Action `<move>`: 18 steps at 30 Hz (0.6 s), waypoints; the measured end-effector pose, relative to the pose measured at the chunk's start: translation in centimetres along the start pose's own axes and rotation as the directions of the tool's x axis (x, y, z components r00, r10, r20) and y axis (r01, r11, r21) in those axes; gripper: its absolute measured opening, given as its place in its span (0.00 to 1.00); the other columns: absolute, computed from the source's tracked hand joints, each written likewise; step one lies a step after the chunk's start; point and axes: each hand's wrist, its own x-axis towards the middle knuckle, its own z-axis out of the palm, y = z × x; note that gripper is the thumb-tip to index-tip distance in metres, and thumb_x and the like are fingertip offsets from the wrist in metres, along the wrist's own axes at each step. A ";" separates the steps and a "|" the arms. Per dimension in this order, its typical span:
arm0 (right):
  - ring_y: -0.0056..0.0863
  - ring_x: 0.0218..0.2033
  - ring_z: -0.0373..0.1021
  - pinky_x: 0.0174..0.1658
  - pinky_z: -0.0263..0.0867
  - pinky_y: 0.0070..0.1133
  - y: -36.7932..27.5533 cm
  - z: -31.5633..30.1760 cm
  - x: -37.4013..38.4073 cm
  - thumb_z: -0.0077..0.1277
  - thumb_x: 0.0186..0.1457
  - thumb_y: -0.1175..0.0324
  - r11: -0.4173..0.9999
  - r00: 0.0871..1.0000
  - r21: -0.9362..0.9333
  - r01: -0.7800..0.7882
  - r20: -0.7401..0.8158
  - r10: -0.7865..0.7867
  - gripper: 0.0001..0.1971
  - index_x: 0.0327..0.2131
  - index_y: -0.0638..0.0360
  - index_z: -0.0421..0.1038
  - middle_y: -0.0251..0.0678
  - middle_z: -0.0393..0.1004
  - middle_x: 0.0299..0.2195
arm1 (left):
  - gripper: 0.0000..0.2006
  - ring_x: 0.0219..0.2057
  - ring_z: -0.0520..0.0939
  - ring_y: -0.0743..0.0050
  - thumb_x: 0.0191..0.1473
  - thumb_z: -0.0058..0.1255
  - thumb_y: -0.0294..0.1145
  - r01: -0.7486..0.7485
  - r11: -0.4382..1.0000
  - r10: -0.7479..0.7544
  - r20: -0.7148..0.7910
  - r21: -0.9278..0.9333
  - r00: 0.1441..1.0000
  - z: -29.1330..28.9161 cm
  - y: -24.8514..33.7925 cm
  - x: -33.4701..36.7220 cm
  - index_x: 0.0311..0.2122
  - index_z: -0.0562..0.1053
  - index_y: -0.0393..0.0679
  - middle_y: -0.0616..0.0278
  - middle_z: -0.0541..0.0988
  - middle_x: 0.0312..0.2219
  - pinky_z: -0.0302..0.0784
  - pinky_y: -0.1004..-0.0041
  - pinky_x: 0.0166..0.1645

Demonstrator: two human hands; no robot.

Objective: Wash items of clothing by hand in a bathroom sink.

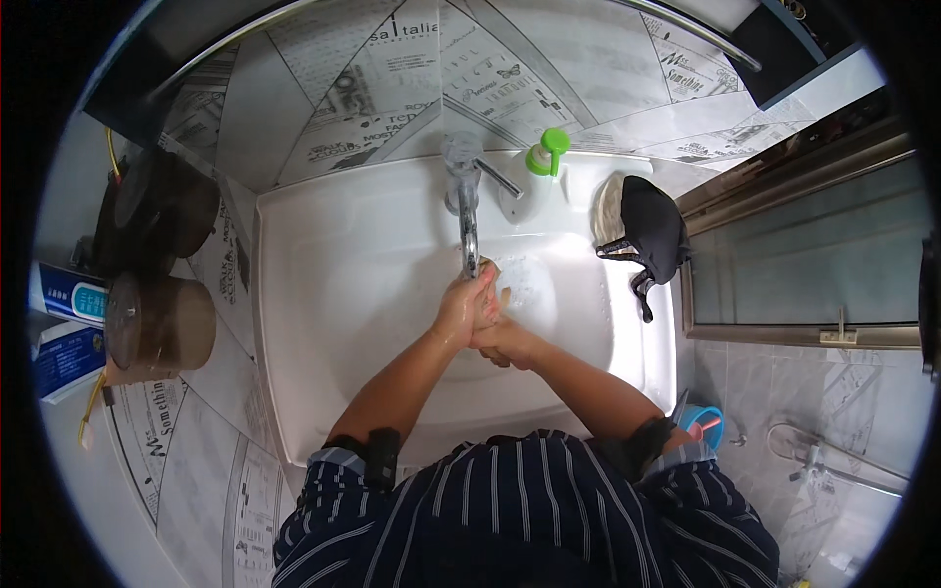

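Observation:
My left hand (463, 306) and my right hand (502, 338) are pressed together over the white sink (323, 294), just under the spout of the chrome tap (467, 211). The left hand lies on top, its fingers folded over the right hand's fingers. Water foams in the basin just right of the hands. I cannot see anything held between the palms. Both forearms are bare, with dark bands at the rolled striped sleeves.
A soap pump bottle with a green top (545, 162) stands behind the tap. A black cloth item (651, 233) hangs on the sink's right rim. Brown jars (162, 318) and blue-white boxes (67, 294) sit on a shelf at left. A blue cup (704, 423) is at lower right.

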 end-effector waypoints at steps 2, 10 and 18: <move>0.15 0.11 0.52 0.12 0.46 0.16 0.0 0.7 0.1 0.54 0.43 0.63 0.976 0.995 -0.218 0.007 -0.098 -0.029 0.09 0.25 0.51 0.64 0.25 0.59 0.14 | 0.11 0.13 0.62 0.78 0.53 0.48 0.37 0.001 0.993 0.009 -0.089 0.115 0.996 0.4 0.2 -0.2 0.23 0.64 0.45 0.68 0.63 0.13 0.57 0.77 0.18; 0.40 0.36 0.67 0.39 0.63 0.32 2.0 -0.1 5.3 0.51 0.48 0.55 0.461 0.816 -0.839 0.290 -0.034 -0.576 0.21 0.39 0.61 0.65 0.42 0.71 0.32 | 0.14 0.15 0.66 0.81 0.52 0.50 0.37 -0.207 0.667 0.359 -0.065 0.716 0.931 -0.9 -0.1 0.1 0.20 0.68 0.40 0.69 0.67 0.14 0.60 0.75 0.19; 0.45 0.45 0.66 0.45 0.62 0.34 2.5 2.2 3.2 0.48 0.48 0.49 0.346 0.916 -0.935 0.078 -0.070 -0.395 0.24 0.43 0.57 0.66 0.46 0.71 0.41 | 0.16 0.24 0.76 0.44 0.51 0.46 0.41 -0.104 0.165 0.547 -0.003 0.981 0.837 -1.0 -1.2 -3.4 0.24 0.72 0.36 0.45 0.74 0.21 0.69 0.59 0.29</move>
